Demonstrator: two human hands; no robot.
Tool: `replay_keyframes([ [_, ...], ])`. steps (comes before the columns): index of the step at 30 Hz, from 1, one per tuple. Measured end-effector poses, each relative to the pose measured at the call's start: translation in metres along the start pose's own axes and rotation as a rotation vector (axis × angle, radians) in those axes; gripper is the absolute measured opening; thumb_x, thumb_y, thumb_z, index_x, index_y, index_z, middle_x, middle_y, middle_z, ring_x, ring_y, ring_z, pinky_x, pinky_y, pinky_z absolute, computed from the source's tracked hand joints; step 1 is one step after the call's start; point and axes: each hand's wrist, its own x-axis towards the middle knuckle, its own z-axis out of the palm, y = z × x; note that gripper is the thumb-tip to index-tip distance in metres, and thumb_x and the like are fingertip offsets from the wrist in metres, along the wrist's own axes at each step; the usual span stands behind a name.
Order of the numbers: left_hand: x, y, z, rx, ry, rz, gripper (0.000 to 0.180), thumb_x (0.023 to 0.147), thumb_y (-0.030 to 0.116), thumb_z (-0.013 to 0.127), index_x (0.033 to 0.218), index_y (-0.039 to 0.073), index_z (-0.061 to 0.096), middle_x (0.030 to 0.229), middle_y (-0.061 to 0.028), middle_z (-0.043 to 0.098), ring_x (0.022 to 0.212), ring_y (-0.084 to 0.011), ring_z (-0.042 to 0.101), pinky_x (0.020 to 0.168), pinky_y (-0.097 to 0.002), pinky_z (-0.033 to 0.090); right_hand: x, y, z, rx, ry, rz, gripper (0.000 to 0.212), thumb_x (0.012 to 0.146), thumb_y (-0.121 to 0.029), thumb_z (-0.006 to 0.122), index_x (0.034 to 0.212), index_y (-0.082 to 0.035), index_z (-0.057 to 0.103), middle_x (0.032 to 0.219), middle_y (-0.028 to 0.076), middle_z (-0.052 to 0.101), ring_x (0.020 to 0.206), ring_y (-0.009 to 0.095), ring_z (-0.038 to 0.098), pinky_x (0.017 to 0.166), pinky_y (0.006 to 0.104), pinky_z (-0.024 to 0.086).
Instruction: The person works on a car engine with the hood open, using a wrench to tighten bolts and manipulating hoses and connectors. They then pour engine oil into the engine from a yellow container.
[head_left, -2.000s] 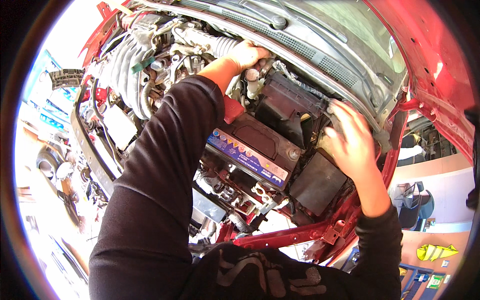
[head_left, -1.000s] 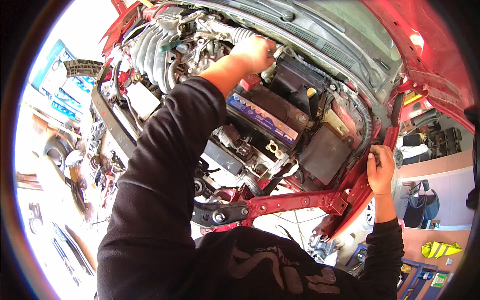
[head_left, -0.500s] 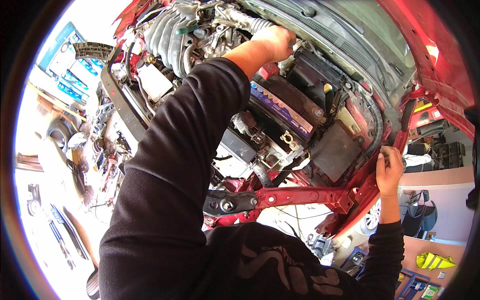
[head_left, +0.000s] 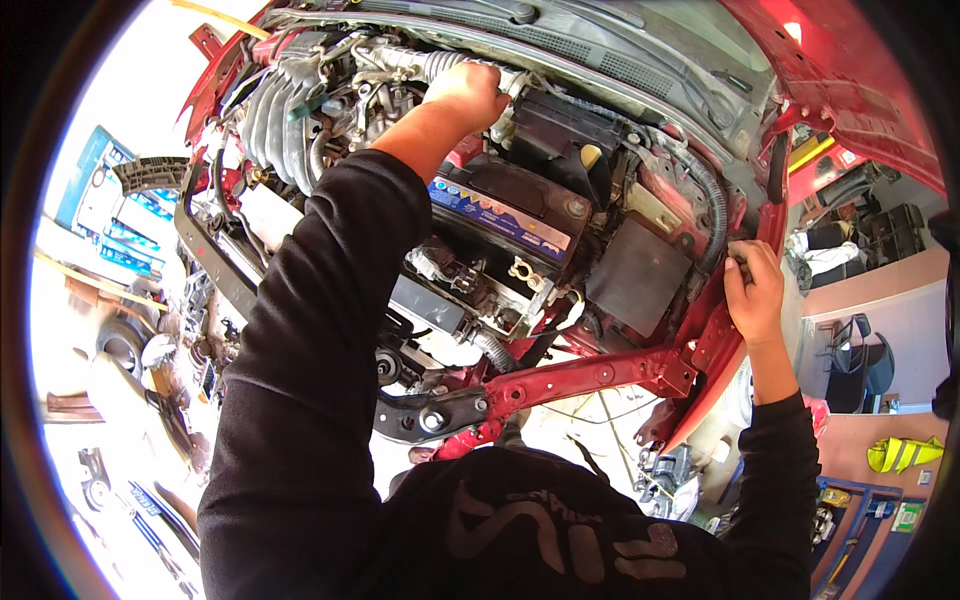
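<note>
My left hand [head_left: 468, 97] is closed at the end of a corrugated air intake hose [head_left: 402, 62], beside the black air filter box [head_left: 562, 127]. Its fingertips are hidden, so whatever they grip cannot be made out. Below that wrist lies a car battery [head_left: 505, 213] with a blue label strip and a red terminal cover [head_left: 466, 150]. Over at the right, my right hand [head_left: 757, 290] rests with curled fingers on the edge of the red fender [head_left: 715, 340]. A black square cover [head_left: 638, 275] sits between the battery and that fender.
Across the front of the engine bay runs a red crossbar [head_left: 585, 380]. The open red hood [head_left: 850, 90] rises at the upper right. Left of the car, parts and a tire [head_left: 120, 345] lie about. A yellow vest [head_left: 903, 455] and tool trays [head_left: 855, 530] are at the lower right.
The whole view has shifted, so the engine bay appears farther left and slightly higher. My left hand stays at the hose end, and my right hand remains on the fender.
</note>
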Motion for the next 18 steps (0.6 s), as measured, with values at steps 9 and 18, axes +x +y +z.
replay_keyframes([
  [9, -0.028, 0.038, -0.014, 0.291, 0.216, -0.024, 0.052, 0.102, 0.045, 0.078, 0.147, 0.020, 0.071, 0.149, -0.0152, 0.067, 0.140, -0.0384, 0.064, 0.109, -0.0557, 0.058, 0.002, -0.002, -0.001, 0.018, 0.032, -0.020, 0.016, 0.092, 0.004, 0.074, 0.108, 0.002, 0.074, 0.101, 0.017, 0.072, 0.095, 0.038, 0.069, 0.086, 0.0440, 0.057],
  [18, -0.035, 0.139, -0.007, 0.317, -0.251, 0.522, 0.029, 0.093, 0.029, 0.089, 0.121, 0.020, 0.087, 0.146, -0.0086, 0.065, 0.138, -0.0335, 0.065, 0.107, -0.0506, 0.062, -0.001, 0.005, -0.003, 0.005, 0.071, -0.013, 0.017, 0.091, 0.001, 0.074, 0.109, 0.000, 0.073, 0.098, 0.017, 0.071, 0.094, 0.039, 0.068, 0.085, 0.0453, 0.056],
])
